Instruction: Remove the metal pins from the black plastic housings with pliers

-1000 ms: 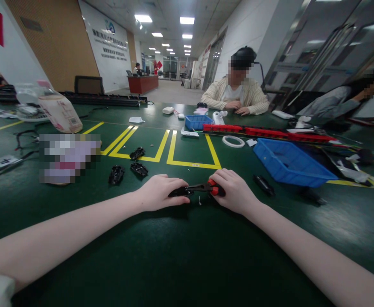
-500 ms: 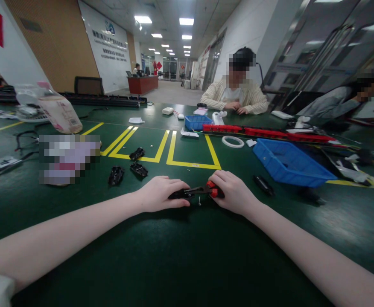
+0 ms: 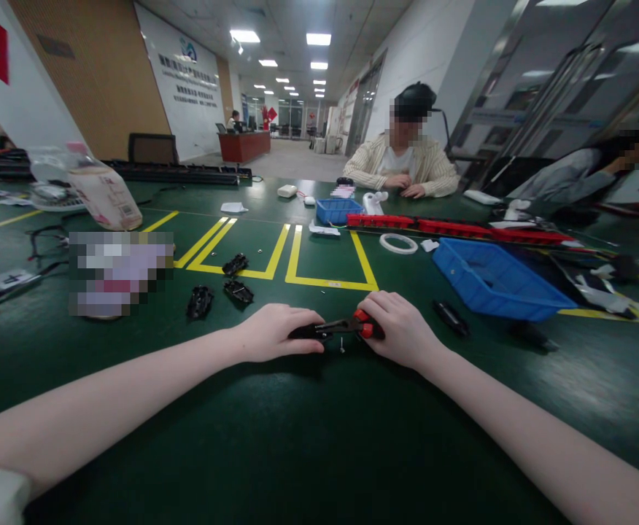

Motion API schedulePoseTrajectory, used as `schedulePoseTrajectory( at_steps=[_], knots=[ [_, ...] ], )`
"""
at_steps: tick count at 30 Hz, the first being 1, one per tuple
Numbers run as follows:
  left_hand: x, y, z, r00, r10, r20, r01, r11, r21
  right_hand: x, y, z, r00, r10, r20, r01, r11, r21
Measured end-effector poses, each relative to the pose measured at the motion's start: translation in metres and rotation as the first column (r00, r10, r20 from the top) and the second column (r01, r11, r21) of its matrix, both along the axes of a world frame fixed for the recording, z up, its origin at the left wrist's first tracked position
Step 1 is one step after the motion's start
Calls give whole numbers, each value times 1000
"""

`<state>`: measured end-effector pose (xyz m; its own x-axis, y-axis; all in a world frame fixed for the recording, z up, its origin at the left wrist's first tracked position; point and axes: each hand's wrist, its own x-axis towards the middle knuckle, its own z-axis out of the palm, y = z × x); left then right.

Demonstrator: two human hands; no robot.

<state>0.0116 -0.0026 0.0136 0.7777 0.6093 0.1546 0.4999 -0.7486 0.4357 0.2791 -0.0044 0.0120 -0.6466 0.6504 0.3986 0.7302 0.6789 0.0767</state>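
My left hand (image 3: 279, 332) is closed on a small black plastic part (image 3: 306, 332) above the green table (image 3: 308, 437). My right hand (image 3: 404, 328) grips red-handled pliers (image 3: 346, 326), whose dark jaws reach left to the end of that part. Whether the jaws bite on it is too small to tell. A small pale screw-like piece (image 3: 342, 345) shows just below the jaws. Beyond my left hand lie black plastic pieces: one (image 3: 200, 301) nearest my forearm, another (image 3: 238, 292) to its right, and a third (image 3: 235, 264) behind.
A blue bin (image 3: 500, 281) stands to the right, with a black piece (image 3: 451, 318) before it. Farther back are a smaller blue bin (image 3: 338, 211), a tape ring (image 3: 398, 243) and a red strip (image 3: 456, 227). A bottle (image 3: 106, 193) stands left. Across the table sits a person (image 3: 404, 157).
Both hands keep their hold on the black part and the pliers, almost in the same place. The whole view has shifted very slightly.
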Motion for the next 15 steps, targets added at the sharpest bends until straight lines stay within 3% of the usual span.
schedulePoseTrajectory(
  at_steps=[15],
  knots=[
    [1,0,1,999,33,-28,-33,999,8,0,0,0,1000,5,-8,-5,1000,-26]
  ],
)
